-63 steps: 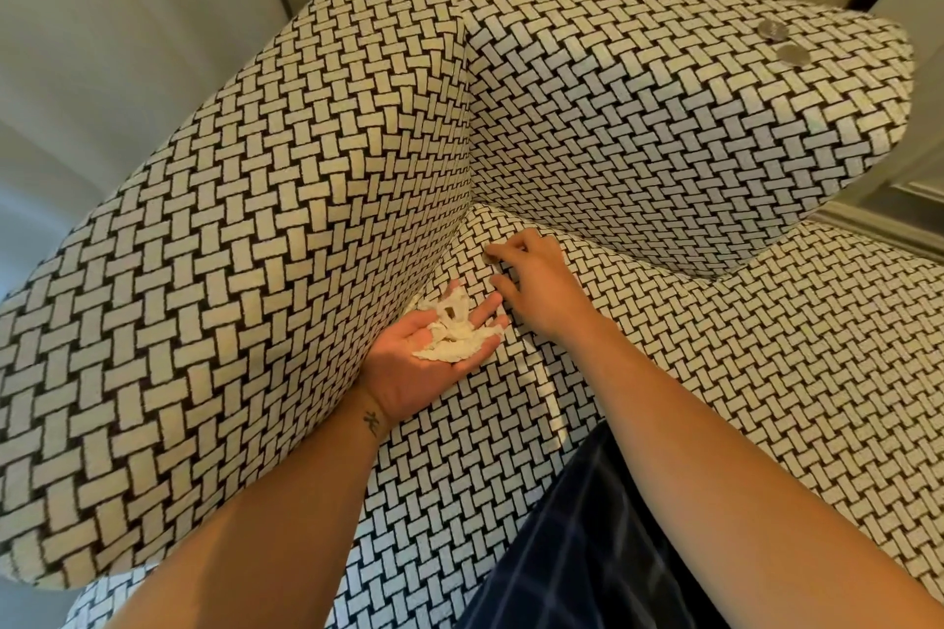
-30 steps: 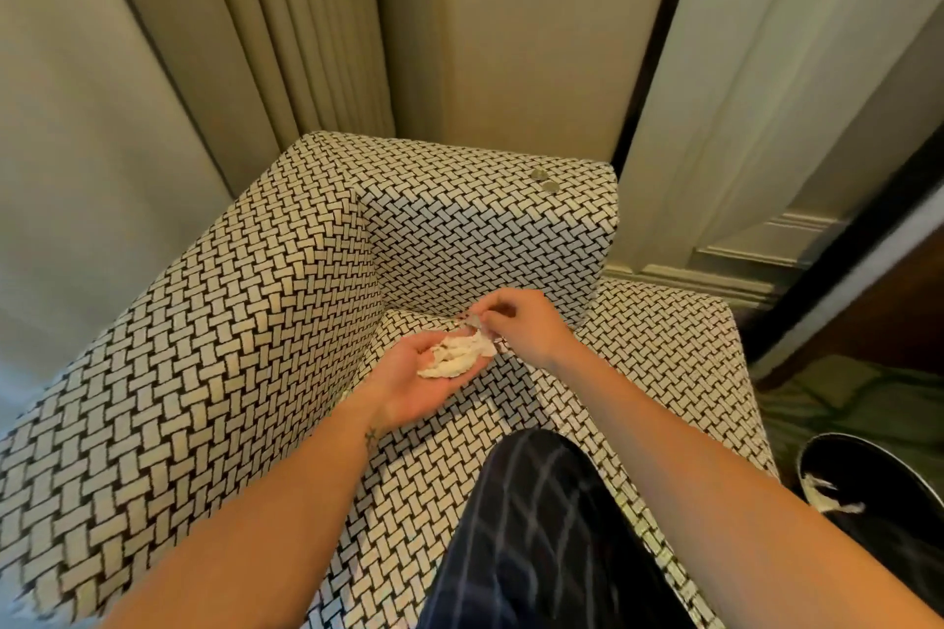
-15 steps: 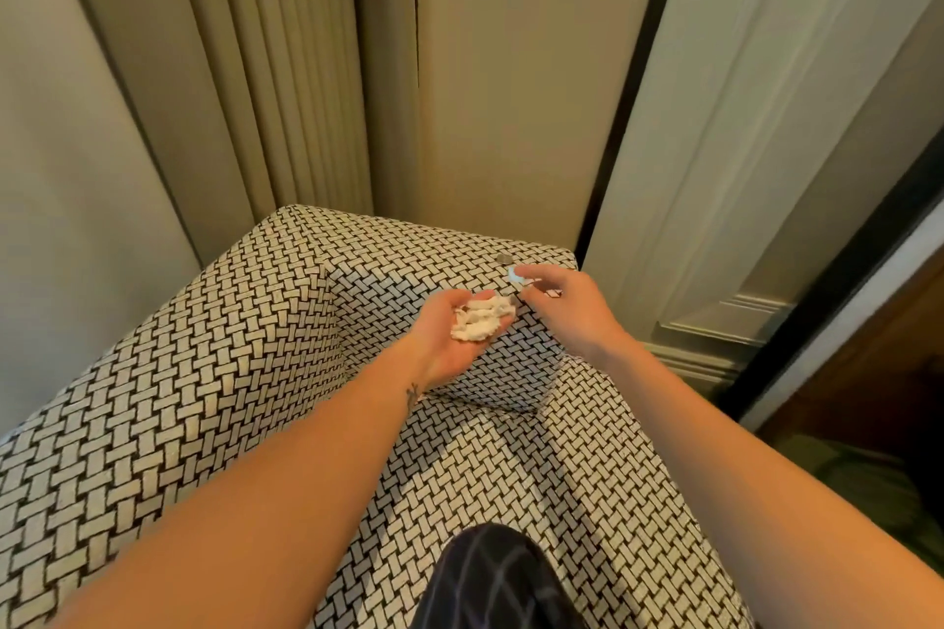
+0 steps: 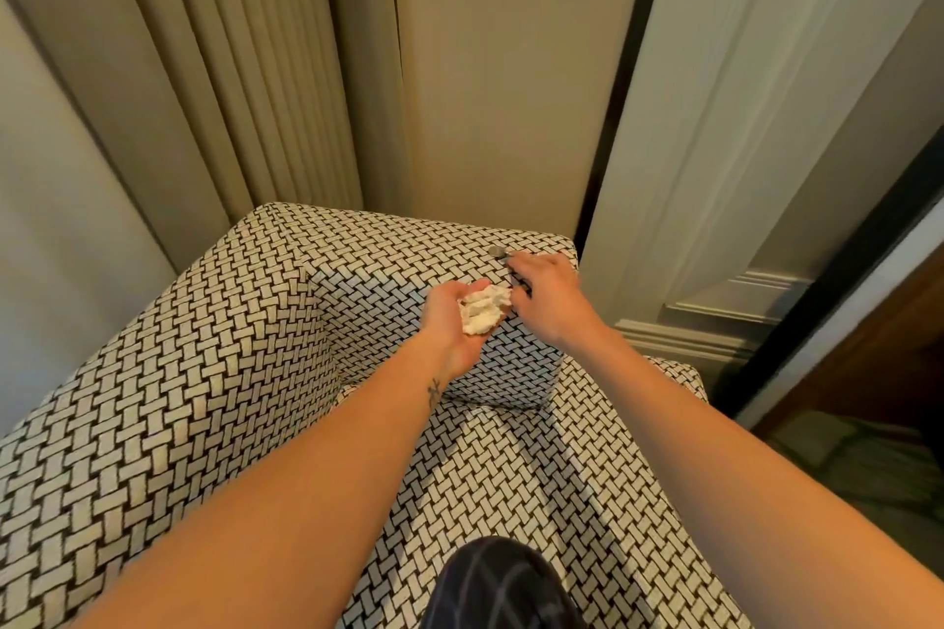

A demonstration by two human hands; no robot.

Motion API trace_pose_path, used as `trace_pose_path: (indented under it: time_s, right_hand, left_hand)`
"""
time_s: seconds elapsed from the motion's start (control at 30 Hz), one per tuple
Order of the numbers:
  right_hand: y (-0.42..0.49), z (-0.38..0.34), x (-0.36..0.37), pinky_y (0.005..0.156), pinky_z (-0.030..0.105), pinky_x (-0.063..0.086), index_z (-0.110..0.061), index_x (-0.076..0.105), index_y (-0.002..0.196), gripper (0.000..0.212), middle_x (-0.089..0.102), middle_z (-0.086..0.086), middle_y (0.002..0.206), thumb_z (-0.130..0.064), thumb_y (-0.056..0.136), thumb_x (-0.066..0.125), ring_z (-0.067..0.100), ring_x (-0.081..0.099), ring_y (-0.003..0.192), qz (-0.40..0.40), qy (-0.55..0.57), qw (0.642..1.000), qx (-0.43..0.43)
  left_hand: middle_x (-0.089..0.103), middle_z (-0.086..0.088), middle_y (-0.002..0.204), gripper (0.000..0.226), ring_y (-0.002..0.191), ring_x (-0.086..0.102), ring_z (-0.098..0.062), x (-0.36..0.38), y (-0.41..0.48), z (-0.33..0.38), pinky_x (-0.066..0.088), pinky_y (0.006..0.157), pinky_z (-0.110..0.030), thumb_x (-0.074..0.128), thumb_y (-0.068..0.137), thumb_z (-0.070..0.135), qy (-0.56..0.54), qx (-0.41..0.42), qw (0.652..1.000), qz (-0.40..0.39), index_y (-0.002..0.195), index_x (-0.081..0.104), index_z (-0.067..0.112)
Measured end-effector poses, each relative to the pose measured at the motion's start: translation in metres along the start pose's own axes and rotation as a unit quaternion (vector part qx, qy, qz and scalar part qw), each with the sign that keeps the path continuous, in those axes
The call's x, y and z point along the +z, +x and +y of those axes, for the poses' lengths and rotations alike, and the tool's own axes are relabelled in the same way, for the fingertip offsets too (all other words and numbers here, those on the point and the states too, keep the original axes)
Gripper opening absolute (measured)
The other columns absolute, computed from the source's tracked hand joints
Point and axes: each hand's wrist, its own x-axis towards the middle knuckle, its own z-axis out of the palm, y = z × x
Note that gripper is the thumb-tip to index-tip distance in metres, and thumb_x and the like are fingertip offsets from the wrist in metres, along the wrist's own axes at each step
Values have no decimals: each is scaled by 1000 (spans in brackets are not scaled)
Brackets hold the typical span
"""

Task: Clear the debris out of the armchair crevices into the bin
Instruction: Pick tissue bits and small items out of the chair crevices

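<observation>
Beige curtains behind; the woven black-and-white armchair fills my view. Left hand is cupped palm-up, fingers curled round a wad of white paper debris, held against the armrest inner face. Right hand lies on the armrest top, fingertips at a small metal disc; I can't tell whether it grips anything.

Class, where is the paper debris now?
The debris sits cupped in the left hand, centre of the head view, beside the right hand over the armchair.
</observation>
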Motion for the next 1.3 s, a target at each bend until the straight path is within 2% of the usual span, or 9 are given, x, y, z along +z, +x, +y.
trace_pose_path:
  time_s: [0.1, 0.2, 0.53, 0.67, 0.77, 1.03, 1.13, 1.2, 1.3]
  right_hand:
    - [-3, -4, -3, 111, 38, 29, -9, 57, 137, 37, 52, 5, 147, -11, 101, 49, 27, 34, 135, -10, -24, 1000, 10]
    - [-5, -6, -5, 120, 40, 22, -11, 45, 150, 49, 37, 3, 160, -9, 100, 47, 29, 25, 145, -30, -27, 999, 11]
    - [-9, -4, -9, 124, 39, 14, -18, 34, 157, 61, 13, 4, 169, -8, 99, 50, 28, 12, 155, -73, -11, 997, 11]
    - [-14, -4, -10, 123, 39, 20, -18, 39, 155, 58, 14, 2, 169, -9, 99, 51, 27, 17, 154, -70, 27, 997, 15]
    - [-28, -5, -11, 124, 44, 26, -18, 41, 153, 56, 15, -2, 169, -10, 99, 53, 27, 24, 153, -64, 41, 997, 8]
    - [-85, 3, -20, 120, 43, 33, -19, 50, 148, 47, 34, -1, 163, -12, 102, 50, 24, 35, 147, -26, 26, 999, 2]
    - [-111, 17, -25, 99, 39, 52, -19, 64, 131, 34, 60, -3, 135, -10, 101, 51, 18, 58, 118, -6, 42, 999, -12]
    - [-127, 28, -31, 84, 34, 53, -21, 67, 123, 32, 65, -5, 123, -7, 99, 51, 14, 61, 102, 7, 54, 999, -3]
    - [-150, 44, -45, 85, 37, 54, -26, 66, 126, 37, 68, -5, 121, -7, 98, 50, 15, 62, 101, 22, 60, 998, 20]
  left_hand:
    - [68, -22, 113, 30, 103, 64, -30, 3, -4, -1, 49, 103, -37, 42, 101, 9, 4, -2, 1000, 2, 120, 63, -3]
    - [67, -22, 111, 29, 100, 64, -29, 4, -10, 0, 52, 96, -35, 42, 101, 8, 2, -7, 1000, 0, 118, 62, -3]
    - [66, -25, 124, 28, 104, 64, -31, 2, -23, -4, 46, 112, -37, 42, 101, 7, 9, -17, 1000, 11, 116, 63, -4]
    - [64, -26, 127, 32, 112, 62, -33, 2, -32, -2, 46, 112, -37, 41, 102, 7, -5, -18, 1000, 2, 125, 60, -6]
    - [64, -26, 123, 32, 106, 63, -32, 1, -40, -5, 44, 114, -38, 41, 102, 8, -6, -17, 1000, -10, 123, 60, -7]
    - [66, -23, 109, 32, 96, 64, -29, 3, -56, -43, 44, 113, -37, 40, 103, 11, -20, -45, 997, -51, 119, 60, -7]
    - [65, -24, 113, 35, 100, 64, -30, 15, -66, -63, 45, 111, -36, 39, 103, 11, -13, -57, 996, -67, 125, 58, -8]
    - [63, -24, 120, 35, 106, 62, -31, 23, -71, -77, 44, 112, -37, 39, 103, 10, -7, -66, 995, -73, 127, 58, -7]
    - [64, -23, 115, 31, 99, 63, -30, 37, -79, -99, 48, 104, -36, 39, 103, 9, 16, -81, 993, -90, 123, 58, -6]
